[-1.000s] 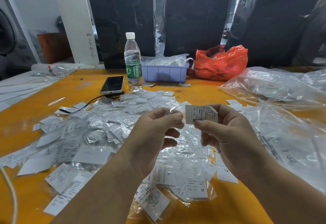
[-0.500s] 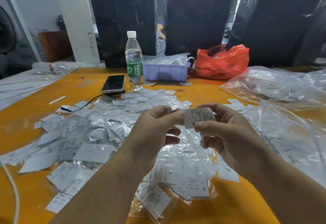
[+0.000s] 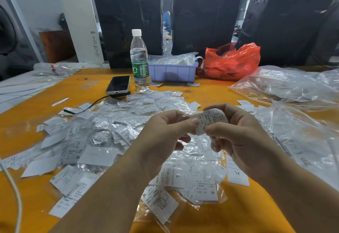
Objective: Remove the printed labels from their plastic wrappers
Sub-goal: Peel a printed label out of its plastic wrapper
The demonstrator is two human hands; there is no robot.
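Note:
A small white printed label (image 3: 211, 119) in a clear plastic wrapper is held above the table between both hands. My left hand (image 3: 165, 135) pinches its left edge with thumb and forefinger. My right hand (image 3: 236, 132) pinches its right side, and the label bends into a curve between them. Below the hands a wide pile of wrapped and loose labels (image 3: 102, 133) covers the orange table (image 3: 27, 121); some show sizes L and XL.
A water bottle (image 3: 139, 62), a phone (image 3: 118, 84) with a black cable and a lilac bin (image 3: 172, 72) of wrappers stand at the back. A red bag (image 3: 231, 62) sits behind, large clear plastic bags (image 3: 286, 86) lie right. A white cord (image 3: 12, 187) runs at left.
The label, flat between my hands a second ago, is now curled, and my hands have drawn closer together. The camera has shifted slightly.

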